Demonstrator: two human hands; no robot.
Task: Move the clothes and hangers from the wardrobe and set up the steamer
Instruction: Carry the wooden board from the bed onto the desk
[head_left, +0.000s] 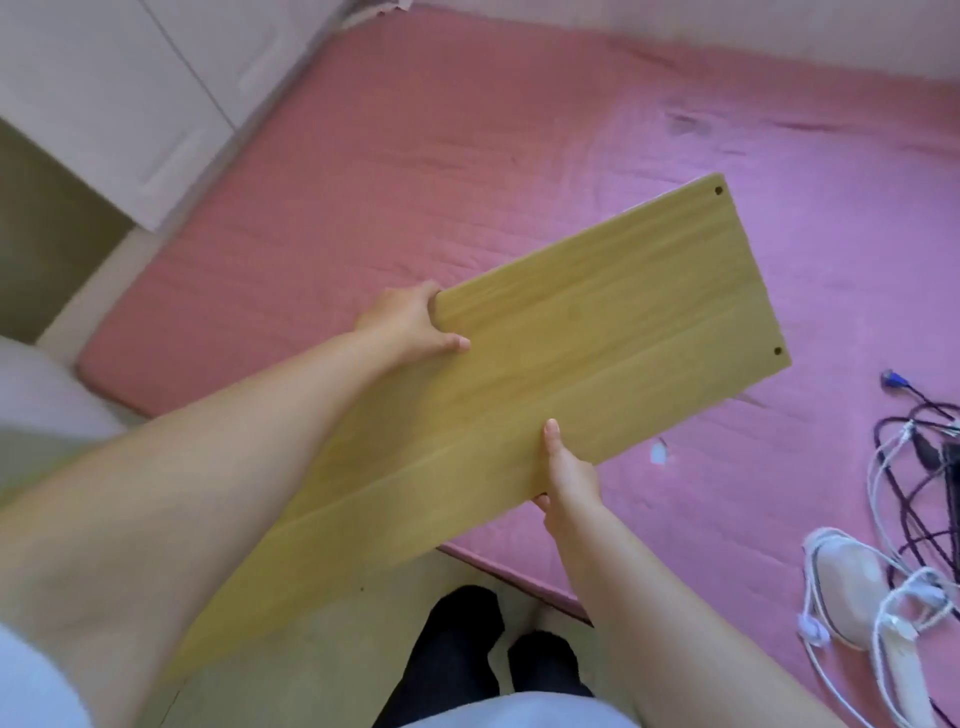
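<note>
I hold a long light-wood board (597, 332) with two small holes at its far end, slanting out over a pink mattress (467, 156). My left hand (410, 322) grips the board's left long edge, thumb on top. The right long edge is gripped by my right hand (569, 467), its thumb lying on the board's face. The near end of the board is hidden under my left forearm. No clothes or hangers are in view.
A tangle of dark and white cables (914, 467) lies at the mattress's right side, with a whitish oval device (847, 587) wrapped in cord. A white wardrobe door (130, 93) stands at the upper left. My dark-trousered legs (467, 660) are on the pale floor.
</note>
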